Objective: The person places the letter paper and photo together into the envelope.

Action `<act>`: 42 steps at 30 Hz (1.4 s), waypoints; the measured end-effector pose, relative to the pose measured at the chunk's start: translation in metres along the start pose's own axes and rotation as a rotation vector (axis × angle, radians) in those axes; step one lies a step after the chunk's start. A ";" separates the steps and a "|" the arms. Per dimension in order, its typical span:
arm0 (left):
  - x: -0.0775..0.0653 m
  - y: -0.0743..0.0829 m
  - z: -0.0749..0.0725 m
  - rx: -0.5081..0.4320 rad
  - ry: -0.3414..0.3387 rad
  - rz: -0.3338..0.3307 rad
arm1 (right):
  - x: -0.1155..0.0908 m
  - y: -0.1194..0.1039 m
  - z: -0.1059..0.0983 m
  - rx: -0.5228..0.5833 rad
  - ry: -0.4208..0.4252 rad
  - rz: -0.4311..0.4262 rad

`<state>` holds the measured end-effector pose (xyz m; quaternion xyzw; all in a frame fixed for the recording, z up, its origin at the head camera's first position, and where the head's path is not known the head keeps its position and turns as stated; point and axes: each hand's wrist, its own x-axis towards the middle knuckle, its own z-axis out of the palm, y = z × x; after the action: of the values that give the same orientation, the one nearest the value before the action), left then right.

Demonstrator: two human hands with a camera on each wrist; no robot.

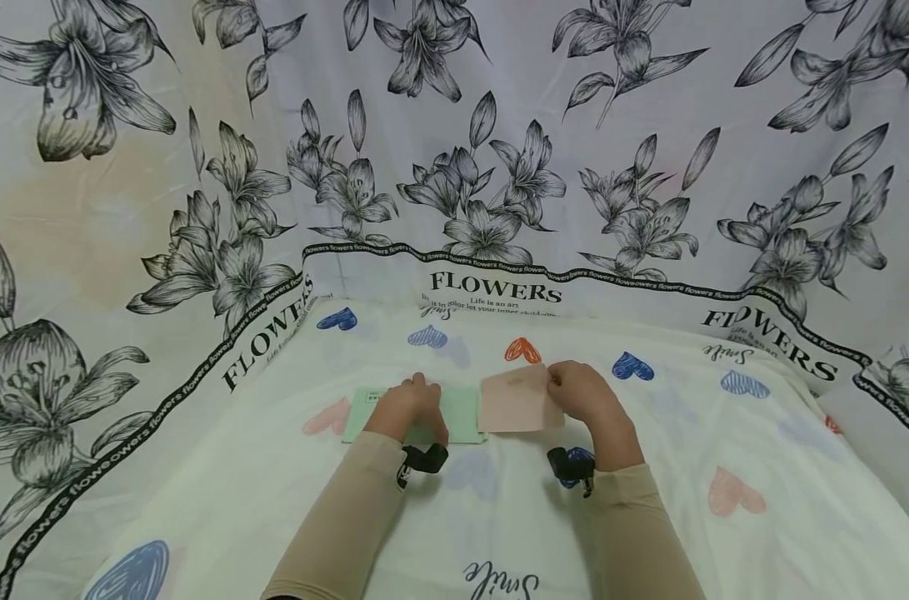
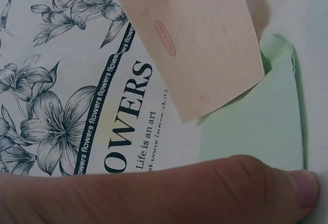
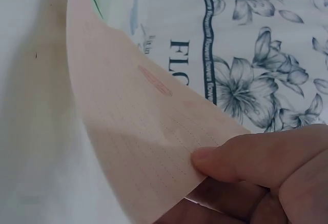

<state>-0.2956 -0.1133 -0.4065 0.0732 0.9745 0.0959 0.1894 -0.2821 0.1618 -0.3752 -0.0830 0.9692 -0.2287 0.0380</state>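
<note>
A light green envelope lies flat on the bedspread. My left hand reaches across it and grips it, the thumb at its near edge. Beside it, my right hand pinches the right end of a pink lined sheet of paper between thumb and fingers. In the right wrist view the sheet bends upward toward that hand. Its other end meets the right end of the envelope, where the green paper is creased; whether it reaches inside I cannot tell.
A white bedspread printed with hearts and lettering spreads under everything. Behind and at both sides rises white cloth with black flower drawings and a black lettered band. Each wrist carries a small black camera.
</note>
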 end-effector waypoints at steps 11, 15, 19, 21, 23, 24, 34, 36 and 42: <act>0.001 0.000 -0.001 0.014 -0.004 0.001 | 0.000 -0.002 -0.002 0.086 -0.097 0.005; 0.001 -0.004 -0.001 -0.003 -0.003 0.023 | -0.001 -0.001 -0.004 0.074 -0.073 0.036; 0.001 -0.007 -0.001 -0.009 -0.001 0.058 | -0.004 -0.001 -0.003 0.147 -0.101 0.065; 0.001 -0.008 -0.001 -0.007 0.006 0.064 | -0.004 0.000 -0.003 0.219 -0.116 0.059; 0.001 -0.008 -0.001 -0.007 0.017 0.066 | -0.003 0.000 -0.002 0.293 -0.131 0.046; 0.000 -0.008 -0.001 -0.008 0.022 0.065 | -0.002 0.000 -0.002 0.327 -0.144 0.043; 0.000 -0.005 -0.004 -0.015 0.033 0.060 | 0.001 0.014 0.011 0.461 -0.256 0.228; 0.000 -0.004 -0.004 -0.010 0.040 0.063 | 0.002 0.015 0.012 0.467 -0.249 0.233; 0.001 -0.002 -0.004 -0.010 0.035 0.069 | 0.007 0.015 0.018 0.494 -0.254 0.222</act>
<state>-0.2984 -0.1161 -0.4041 0.1041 0.9741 0.1083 0.1693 -0.2892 0.1662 -0.3986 0.0074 0.8748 -0.4400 0.2028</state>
